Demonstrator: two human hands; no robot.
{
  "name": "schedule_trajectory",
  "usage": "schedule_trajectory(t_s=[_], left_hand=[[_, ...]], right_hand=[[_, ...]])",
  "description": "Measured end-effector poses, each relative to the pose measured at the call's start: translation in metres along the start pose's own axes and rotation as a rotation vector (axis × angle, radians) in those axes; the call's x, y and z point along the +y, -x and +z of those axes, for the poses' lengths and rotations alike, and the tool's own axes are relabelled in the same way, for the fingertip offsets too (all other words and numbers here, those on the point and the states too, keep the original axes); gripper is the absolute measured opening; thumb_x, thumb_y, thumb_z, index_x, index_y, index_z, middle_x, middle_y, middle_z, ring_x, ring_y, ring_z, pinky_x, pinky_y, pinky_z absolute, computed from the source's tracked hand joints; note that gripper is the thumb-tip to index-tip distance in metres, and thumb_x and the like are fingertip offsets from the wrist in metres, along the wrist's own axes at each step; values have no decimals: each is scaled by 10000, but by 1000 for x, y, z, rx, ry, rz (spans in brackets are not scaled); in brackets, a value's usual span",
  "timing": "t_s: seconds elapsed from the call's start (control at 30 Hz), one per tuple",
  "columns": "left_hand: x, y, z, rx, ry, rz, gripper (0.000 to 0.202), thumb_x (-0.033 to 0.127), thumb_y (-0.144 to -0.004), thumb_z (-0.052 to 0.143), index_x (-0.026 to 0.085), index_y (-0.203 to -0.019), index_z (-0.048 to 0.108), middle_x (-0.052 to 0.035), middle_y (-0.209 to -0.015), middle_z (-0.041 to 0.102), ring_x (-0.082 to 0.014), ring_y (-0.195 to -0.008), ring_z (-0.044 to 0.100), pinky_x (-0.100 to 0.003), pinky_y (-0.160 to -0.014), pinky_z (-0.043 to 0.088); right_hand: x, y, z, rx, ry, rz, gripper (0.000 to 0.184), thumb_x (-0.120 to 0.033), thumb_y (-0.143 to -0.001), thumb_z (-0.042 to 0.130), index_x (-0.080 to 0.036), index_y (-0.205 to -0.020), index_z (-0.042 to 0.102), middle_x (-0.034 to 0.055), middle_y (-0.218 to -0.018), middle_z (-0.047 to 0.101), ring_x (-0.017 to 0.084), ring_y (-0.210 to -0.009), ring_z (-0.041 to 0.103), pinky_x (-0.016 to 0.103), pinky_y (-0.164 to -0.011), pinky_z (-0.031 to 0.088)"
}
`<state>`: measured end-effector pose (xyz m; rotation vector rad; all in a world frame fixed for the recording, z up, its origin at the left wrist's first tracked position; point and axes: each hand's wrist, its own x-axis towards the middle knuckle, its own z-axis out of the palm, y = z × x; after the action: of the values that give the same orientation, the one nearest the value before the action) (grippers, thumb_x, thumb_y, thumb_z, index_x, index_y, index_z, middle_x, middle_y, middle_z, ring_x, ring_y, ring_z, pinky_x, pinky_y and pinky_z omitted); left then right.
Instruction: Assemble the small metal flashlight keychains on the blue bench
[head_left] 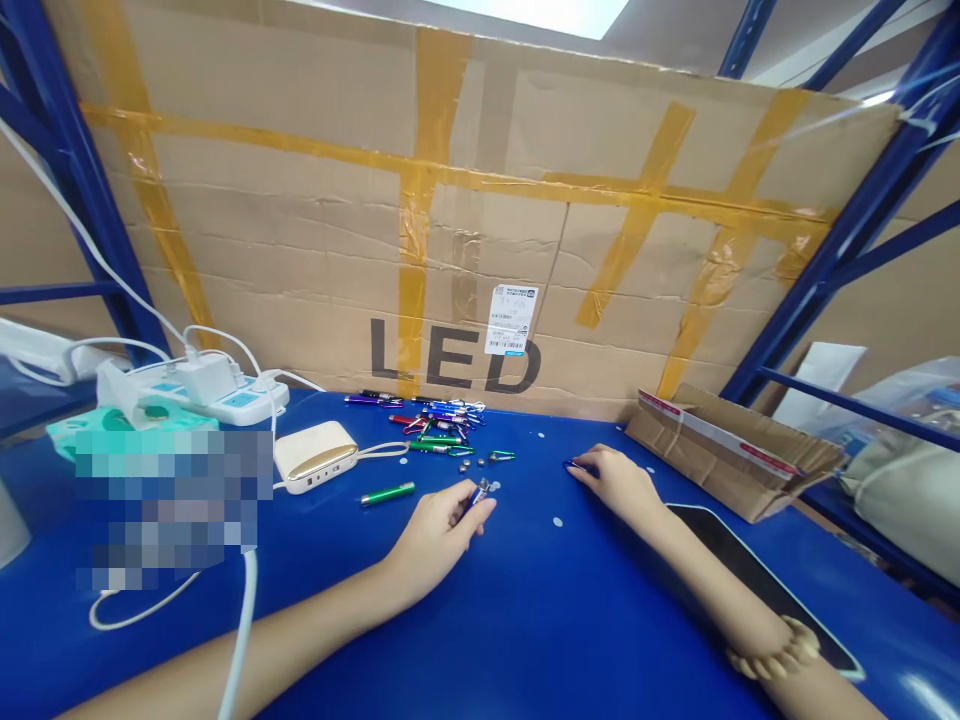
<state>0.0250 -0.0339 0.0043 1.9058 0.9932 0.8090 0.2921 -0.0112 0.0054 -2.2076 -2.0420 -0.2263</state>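
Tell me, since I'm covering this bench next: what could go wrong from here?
The small silver discs lying loose beside the small metal pen in the left hand could get knocked and roll out of sight. The green pen lying apart looks round, so it might roll too. The white cable running beside the left forearm could snag if that arm sweeps outward.
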Motion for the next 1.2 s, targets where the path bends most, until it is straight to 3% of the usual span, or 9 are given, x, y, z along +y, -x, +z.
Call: schedule_trajectory(t_s=[0.3, 0.4, 0.47, 0.53, 0.63, 0.8, 0.97, 1.1, 1.2], left_hand=[[-2, 0, 0, -49, 86, 30, 244, 390, -848, 419, 181, -723, 443, 10, -667, 556, -110, -568, 485, -224, -572, 376], [-2, 1, 0, -41, 91, 59, 252, 398, -863, 393, 180, -744, 441, 7, -681, 560, -110, -577, 484, -232, -588, 381], [-4, 1, 1, -27, 93, 70, 288, 413, -886, 337, 179, -753, 439, 4, -684, 563, -110, -575, 484, -239, -596, 386], [-6, 0, 3, -14, 114, 53, 320, 428, -900, 284, 178, -769, 434, 2, -685, 561, -108, -565, 482, -240, -584, 386], [-6, -1, 4, 3, 157, 26, 316, 449, -897, 281, 182, -798, 417, 13, -684, 548, -102, -544, 472, -234, -555, 378], [0, 5, 5, -47, 108, 44, 246, 412, -856, 411, 195, -746, 375, 33, -659, 525, -98, -540, 451, -234, -566, 374], [3, 11, 9, -108, 153, 13, 234, 396, -844, 441, 194, -751, 369, 36, -675, 520, -89, -546, 445, -227, -565, 370], [0, 9, 12, -49, 383, 3, 289, 458, -870, 371, 190, -764, 349, 46, -641, 486, -58, -464, 404, -206, -486, 323], [1, 5, 10, -11, 514, -35, 313, 477, -834, 434, 201, -753, 311, 76, -578, 416, -51, -436, 370, -188, -443, 278]], right_hand=[[-21, 5, -8, 11, 26, 8, 273, -157, -862, 417, -102, -755, 662, 164, -892, 616, 247, -841, 602, 264, -585, 413], [-23, 6, -14, 17, -39, -23, 276, -184, -876, 399, -121, -781, 650, 129, -839, 637, 222, -789, 616, 265, -597, 429], [-28, 7, -19, 11, -176, -76, 318, -272, -906, 360, -150, -811, 638, 74, -748, 646, 175, -719, 622, 245, -605, 452], [-37, 8, -25, -15, -477, -120, 361, -381, -899, 359, -147, -828, 625, 47, -690, 636, 148, -646, 617, 237, -593, 480], [-56, 11, -34, -65, -965, -124, 403, -477, -793, 507, -116, -936, 616, 48, -718, 630, 139, -582, 600, 261, -556, 508], [-75, 18, -40, 25, -1092, -164, 458, -503, -764, 531, -125, -1003, 629, -7, -591, 569, 92, -457, 514, 232, -490, 453], [-81, 30, -33, -145, -1120, -144, 483, -539, -738, 544, -116, -941, 660, -42, -497, 488, 61, -368, 408, 199, -379, 326], [-91, 41, -29, -300, -1196, -243, 440, -526, -747, 552, -114, -835, 678, -30, -510, 503, 51, -405, 411, 183, -404, 327], [-95, 46, -26, -330, -1209, -289, 427, -513, -774, 533, -113, -795, 680, -12, -542, 533, 51, -428, 422, 183, -423, 349]])
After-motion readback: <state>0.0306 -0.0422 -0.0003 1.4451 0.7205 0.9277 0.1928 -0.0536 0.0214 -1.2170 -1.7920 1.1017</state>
